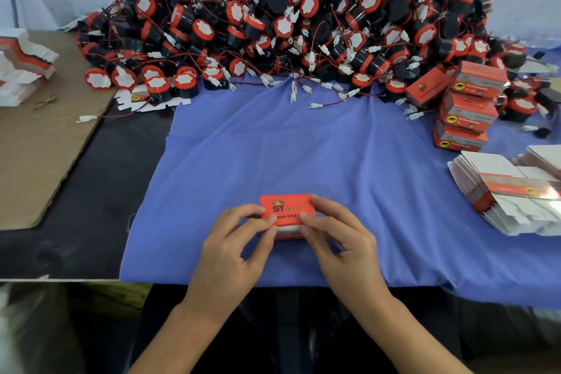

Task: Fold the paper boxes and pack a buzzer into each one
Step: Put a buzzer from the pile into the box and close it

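Item 1. Red paper box (287,210): held between both hands over the blue cloth (273,146), printed face up, near edge hidden behind the fingers.
Item 2. Left hand (233,249): thumb and forefinger pinch the box's left near corner; other fingers curled loosely beneath.
Item 3. Right hand (340,240): fingertips pinch the box's right edge and near corner.
Item 4. Pile of buzzers (288,18): black bodies, red rims, red wires with white plugs. It is heaped well beyond both hands, and loose plugs trail onto the cloth between the heap and the box.
Item 5. Closed red boxes (467,112): stacked far off beyond the right hand, touching the heap's edge.
Item 6. Flat box blanks (501,191): a fanned bundle lying out to the side of the right hand.
Item 7. Further blanks (21,64): stacked far beyond the left hand, on a brown cardboard sheet (39,155).
Item 8. Black tabletop (91,206): bare strip to the side of the left hand.
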{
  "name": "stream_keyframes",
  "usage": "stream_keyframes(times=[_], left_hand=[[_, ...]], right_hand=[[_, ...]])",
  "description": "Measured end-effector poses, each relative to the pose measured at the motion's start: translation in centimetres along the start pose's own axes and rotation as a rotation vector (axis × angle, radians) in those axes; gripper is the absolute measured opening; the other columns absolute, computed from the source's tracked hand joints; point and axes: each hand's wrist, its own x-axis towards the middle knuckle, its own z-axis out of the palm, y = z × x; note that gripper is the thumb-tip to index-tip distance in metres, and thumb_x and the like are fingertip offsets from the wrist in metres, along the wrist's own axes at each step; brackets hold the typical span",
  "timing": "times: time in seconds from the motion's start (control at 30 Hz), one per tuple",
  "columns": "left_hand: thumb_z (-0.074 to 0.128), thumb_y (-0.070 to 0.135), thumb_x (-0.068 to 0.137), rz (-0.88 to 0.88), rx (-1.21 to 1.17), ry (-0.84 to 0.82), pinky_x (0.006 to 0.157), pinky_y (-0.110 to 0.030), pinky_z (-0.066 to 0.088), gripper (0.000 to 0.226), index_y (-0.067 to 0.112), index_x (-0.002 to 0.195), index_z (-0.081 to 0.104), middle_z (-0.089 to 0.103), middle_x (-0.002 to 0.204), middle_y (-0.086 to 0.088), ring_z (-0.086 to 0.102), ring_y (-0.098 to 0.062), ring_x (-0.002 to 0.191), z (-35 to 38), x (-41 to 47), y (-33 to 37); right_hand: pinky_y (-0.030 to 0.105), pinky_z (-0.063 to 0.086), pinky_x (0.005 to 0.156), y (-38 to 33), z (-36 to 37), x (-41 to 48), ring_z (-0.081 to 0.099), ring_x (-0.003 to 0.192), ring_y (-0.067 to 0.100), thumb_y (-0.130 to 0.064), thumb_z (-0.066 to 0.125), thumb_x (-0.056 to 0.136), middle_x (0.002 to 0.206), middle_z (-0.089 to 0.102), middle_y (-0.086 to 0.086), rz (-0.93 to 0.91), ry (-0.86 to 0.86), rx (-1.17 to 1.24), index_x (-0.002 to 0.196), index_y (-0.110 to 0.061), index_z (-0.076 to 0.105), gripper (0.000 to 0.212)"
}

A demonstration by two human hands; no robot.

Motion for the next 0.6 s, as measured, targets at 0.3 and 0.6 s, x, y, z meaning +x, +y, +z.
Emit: stream_keyframes(times=[0.3,0.6], left_hand=[[0.066,0.018,0.094,0.036,0.213,-0.080,0.084,-0.029,0.057,0.021,0.007,0.109,0.076,0.052,0.128,-0.001,0.064,-0.021,0.103,0.4,-0.6,1.6],[0.076,0.027,0.089,-0.592,-0.351,0.107,0.083,-0.006,0.050,0.020,0.036,0.105,0.068,0.072,0.108,0.018,0.068,0.006,0.103,1.1,0.2,3.8]], right_hand=[[0.021,0.052,0.096,-0.1,-0.8,-0.9,0.060,0.126,0.007,0.000,0.059,0.095,0.152,0.051,0.005,-0.145,-0.159,-0.302,0.126,-0.021,0.069,0.039],[0.014,0.046,0.098,-1.9,-0.1,-1.6,0.063,0.111,0.003,-0.002,0.060,0.088,0.120,0.055,-0.020,0.105,-0.103,-0.142,0.129,-0.032,0.067,0.051]])
